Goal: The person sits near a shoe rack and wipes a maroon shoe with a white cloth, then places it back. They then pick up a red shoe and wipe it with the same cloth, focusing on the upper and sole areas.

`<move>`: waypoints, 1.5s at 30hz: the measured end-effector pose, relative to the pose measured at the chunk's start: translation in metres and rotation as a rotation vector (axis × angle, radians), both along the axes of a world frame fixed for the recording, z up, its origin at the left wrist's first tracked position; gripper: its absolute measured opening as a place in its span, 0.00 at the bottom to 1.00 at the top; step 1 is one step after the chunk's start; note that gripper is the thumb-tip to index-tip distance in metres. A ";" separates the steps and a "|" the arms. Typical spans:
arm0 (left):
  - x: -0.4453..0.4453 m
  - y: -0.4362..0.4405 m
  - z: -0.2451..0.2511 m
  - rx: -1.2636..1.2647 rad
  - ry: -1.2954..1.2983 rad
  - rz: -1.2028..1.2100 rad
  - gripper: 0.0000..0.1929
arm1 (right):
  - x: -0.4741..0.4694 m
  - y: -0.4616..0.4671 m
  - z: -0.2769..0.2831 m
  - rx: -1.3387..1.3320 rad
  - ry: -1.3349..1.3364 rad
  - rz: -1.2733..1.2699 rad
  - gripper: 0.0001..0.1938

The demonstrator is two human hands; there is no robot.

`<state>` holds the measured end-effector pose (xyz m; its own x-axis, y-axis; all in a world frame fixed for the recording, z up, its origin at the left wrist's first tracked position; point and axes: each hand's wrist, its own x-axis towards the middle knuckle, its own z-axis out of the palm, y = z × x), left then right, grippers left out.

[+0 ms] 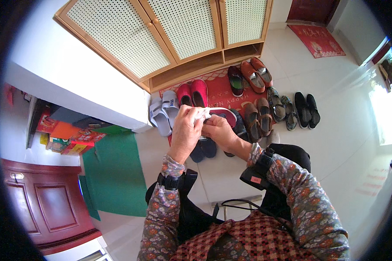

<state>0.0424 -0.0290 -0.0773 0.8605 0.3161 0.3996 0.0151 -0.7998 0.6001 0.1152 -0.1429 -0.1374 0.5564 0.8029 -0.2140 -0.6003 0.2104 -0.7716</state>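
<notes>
In front of my knees, my two hands meet above a row of shoes. Between the fingers of my left hand (190,129) is a crumpled white tissue or cloth (202,115). My right hand (222,131) has its thumb and fingers pinched together beside it, at a dark red shoe with a white sole edge (227,116). The shoe's rear part is hidden behind my hands, so the exact grip is unclear. A similar dark shoe (236,81) stands on the red mat (217,88) beyond.
Grey slippers (165,111), pink-red shoes (192,93), brown sandals (258,117), orange-brown shoes (257,75), patterned shoes (282,107) and black shoes (307,109) surround the mat. A wooden cabinet (183,29) stands behind. Dark shoes (203,150) lie below my hands. A green mat (117,176) is left.
</notes>
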 end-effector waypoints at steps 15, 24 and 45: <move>0.001 -0.006 -0.004 0.063 -0.063 0.020 0.10 | 0.015 -0.003 0.003 -0.018 0.127 -0.034 0.08; -0.003 0.001 0.011 -0.040 -0.123 0.040 0.08 | 0.005 -0.002 0.005 -0.088 -0.065 -0.046 0.08; -0.005 0.011 -0.002 0.015 0.044 0.072 0.08 | 0.006 -0.006 0.028 -0.087 -0.109 -0.063 0.04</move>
<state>0.0371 -0.0181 -0.0791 0.8527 0.3720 0.3668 0.0989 -0.8044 0.5858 0.1210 -0.1485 -0.1095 0.6289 0.7467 -0.2166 -0.4999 0.1750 -0.8482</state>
